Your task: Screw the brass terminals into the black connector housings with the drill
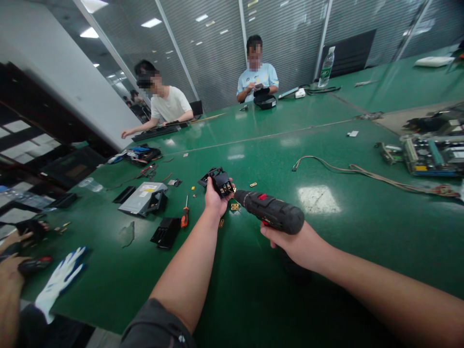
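Observation:
My left hand (214, 199) is closed around a black plastic part (222, 180) with brass-coloured pieces in it, held above the green table. In my right hand (295, 241) is a black cordless drill (273, 210) with red switches, gripped by its handle and pointing left. The drill's tip is at the right edge of the black part; whether it touches cannot be made out. Small brass pieces (235, 207) lie on the table just below, and another brass piece (253, 184) is to the right. An orange-handled screwdriver (184, 217) lies left of my left forearm.
Left of my arm are a black plastic housing (166, 233), a grey metal box (141, 198) and a white glove (60, 280). A co-worker's hands with another drill (34, 264) are at far left. Cables (366, 171) and circuit boards (431, 154) lie right. Two people sit opposite.

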Tool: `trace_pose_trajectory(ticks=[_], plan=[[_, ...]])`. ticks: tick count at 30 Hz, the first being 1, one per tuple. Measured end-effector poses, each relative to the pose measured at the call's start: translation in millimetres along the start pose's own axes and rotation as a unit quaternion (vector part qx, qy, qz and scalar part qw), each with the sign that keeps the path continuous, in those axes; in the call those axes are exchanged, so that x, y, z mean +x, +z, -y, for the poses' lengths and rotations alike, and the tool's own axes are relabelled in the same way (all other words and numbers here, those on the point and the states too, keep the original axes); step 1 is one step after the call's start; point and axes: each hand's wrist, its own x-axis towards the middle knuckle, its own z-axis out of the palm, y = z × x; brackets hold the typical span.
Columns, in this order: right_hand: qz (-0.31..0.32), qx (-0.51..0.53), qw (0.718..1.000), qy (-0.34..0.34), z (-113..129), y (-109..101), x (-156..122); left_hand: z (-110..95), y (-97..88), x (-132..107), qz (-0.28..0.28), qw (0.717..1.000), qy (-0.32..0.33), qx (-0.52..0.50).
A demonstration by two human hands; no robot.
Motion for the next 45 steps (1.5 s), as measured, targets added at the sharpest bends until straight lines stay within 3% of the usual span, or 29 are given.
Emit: trace_pose_trajectory(ticks=[45], plan=[[-0.01,-0.008,1.0,-0.014,-6.8,0.6,1.8,2.8,-3.8,5.2,-0.002,1.0,-0.001,-0.013]])
